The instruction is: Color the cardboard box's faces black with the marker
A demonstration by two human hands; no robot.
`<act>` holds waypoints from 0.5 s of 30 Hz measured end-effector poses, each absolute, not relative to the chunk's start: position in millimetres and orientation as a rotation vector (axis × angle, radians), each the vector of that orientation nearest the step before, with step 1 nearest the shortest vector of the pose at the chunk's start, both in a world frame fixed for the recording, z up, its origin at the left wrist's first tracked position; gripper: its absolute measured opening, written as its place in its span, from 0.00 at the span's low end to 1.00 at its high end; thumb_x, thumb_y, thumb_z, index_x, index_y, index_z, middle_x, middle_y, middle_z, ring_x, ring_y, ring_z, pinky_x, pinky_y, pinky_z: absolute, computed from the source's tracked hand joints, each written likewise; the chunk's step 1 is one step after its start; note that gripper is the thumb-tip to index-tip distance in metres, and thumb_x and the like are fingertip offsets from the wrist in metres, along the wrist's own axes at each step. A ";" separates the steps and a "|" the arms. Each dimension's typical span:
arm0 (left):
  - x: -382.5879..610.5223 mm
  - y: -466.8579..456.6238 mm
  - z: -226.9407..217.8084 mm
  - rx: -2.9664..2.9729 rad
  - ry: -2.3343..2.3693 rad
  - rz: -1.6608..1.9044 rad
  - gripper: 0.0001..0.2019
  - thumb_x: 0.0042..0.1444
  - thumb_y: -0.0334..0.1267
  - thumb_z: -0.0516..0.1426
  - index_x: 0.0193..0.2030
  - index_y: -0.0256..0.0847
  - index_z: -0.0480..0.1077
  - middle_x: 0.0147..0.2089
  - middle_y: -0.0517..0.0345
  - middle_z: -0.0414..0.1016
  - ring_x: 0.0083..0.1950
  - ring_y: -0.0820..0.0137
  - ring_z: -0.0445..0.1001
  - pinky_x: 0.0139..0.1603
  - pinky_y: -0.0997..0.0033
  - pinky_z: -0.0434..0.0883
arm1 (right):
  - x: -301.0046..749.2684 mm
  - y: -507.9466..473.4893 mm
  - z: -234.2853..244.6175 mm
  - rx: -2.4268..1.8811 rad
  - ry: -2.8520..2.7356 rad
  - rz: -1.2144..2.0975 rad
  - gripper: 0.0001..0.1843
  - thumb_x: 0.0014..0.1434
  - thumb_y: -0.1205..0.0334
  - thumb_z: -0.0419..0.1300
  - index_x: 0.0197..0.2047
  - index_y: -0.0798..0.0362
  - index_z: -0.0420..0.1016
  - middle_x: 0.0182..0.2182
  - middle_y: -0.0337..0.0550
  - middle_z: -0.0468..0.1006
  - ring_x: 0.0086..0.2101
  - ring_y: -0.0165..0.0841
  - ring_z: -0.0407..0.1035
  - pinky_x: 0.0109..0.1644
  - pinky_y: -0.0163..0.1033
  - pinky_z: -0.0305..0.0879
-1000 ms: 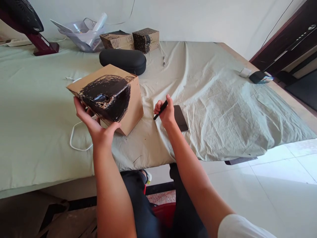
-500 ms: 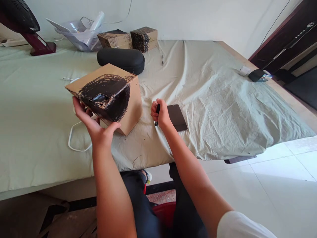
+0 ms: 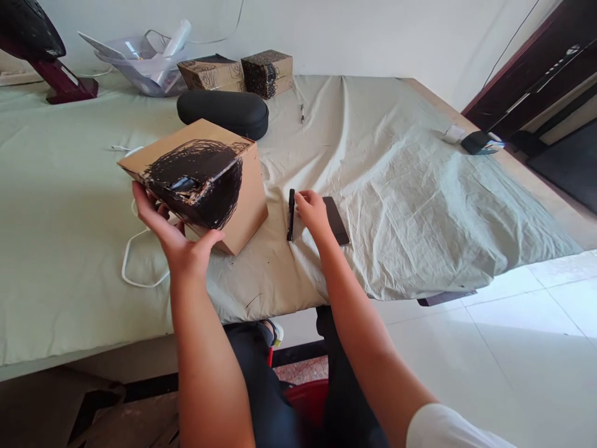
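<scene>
We saw the cardboard box (image 3: 254, 205) left of centre in the frame, tilted, with the left hand (image 3: 189, 252) clasped around its lower-left part: thumb against the near side, fingers spread along the left edge. That grip was firm-looking and only as wide as the box portion it held; we could not tell whether the lowest corner rested on the cloth (image 3: 443, 186).

Near the middle of the frame, the right hand (image 3: 311, 211) had loosely bent fingers, with their tips at the upper end of a black marker (image 3: 291, 214). It was not wrapped around the marker, and we could not tell whether the tips touched or pinched it (nor whether its cap was on).

As for progress, we judged the blackening well along. Dense black ink (image 3: 186, 158) covered much of the upper face and ran over the edge onto the near side, with looser loops around its margin and a rough, damaged-looking spot within. The right face was mostly plain brown; whether it called for more ink, we could not say. No stroke was being drawn at that moment.

A dark phone-like slab (image 3: 338, 224) lay just beside the right hand, and two smaller scribbled boxes (image 3: 282, 78) stood at upper centre, behind a black case (image 3: 221, 112).
</scene>
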State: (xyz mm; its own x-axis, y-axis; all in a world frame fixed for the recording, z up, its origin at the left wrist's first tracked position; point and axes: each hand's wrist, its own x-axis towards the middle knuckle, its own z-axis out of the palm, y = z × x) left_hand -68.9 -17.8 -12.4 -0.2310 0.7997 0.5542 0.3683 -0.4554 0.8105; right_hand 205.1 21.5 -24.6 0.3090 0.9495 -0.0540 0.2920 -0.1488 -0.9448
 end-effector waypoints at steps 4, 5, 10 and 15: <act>-69.2 -17.0 -12.2 1.695 1.398 1.707 0.67 0.29 0.36 0.60 0.81 0.61 0.38 0.83 0.49 0.42 0.79 0.44 0.59 0.67 0.38 0.73 | 225.4 2.2 -6.3 -2.219 -1.178 0.477 0.24 0.64 0.63 0.62 0.62 0.59 0.73 0.61 0.69 0.76 0.63 0.56 0.69 0.66 0.61 0.63; -69.4 -16.9 -12.1 1.701 1.396 1.701 0.67 0.29 0.36 0.60 0.81 0.61 0.38 0.84 0.49 0.42 0.79 0.45 0.58 0.68 0.38 0.72 | 229.0 -2.1 -2.2 -2.346 -1.162 0.456 0.29 0.60 0.64 0.65 0.64 0.61 0.72 0.64 0.74 0.72 0.65 0.61 0.66 0.67 0.65 0.61; -68.4 -15.8 -11.4 1.699 1.365 1.717 0.67 0.29 0.36 0.59 0.81 0.60 0.38 0.83 0.49 0.42 0.78 0.45 0.59 0.69 0.38 0.72 | 244.3 -8.9 0.1 -2.456 -1.197 0.597 0.43 0.49 0.64 0.75 0.65 0.65 0.69 0.63 0.78 0.71 0.64 0.65 0.67 0.67 0.65 0.63; -67.2 -15.6 -9.5 1.640 1.401 1.680 0.68 0.28 0.36 0.59 0.81 0.57 0.37 0.84 0.46 0.41 0.80 0.46 0.57 0.70 0.40 0.71 | 256.9 -1.4 -12.1 -1.830 -1.064 1.009 0.09 0.58 0.60 0.66 0.41 0.52 0.76 0.37 0.46 0.82 0.44 0.45 0.79 0.53 0.49 0.76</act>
State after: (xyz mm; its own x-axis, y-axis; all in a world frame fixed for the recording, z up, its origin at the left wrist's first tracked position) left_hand -67.2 -15.6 -9.5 -0.2279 0.8330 0.5041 0.3466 -0.4144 0.8415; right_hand 256.9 -1.4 -12.1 0.3358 0.9091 -0.2464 0.2938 -0.3496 -0.8896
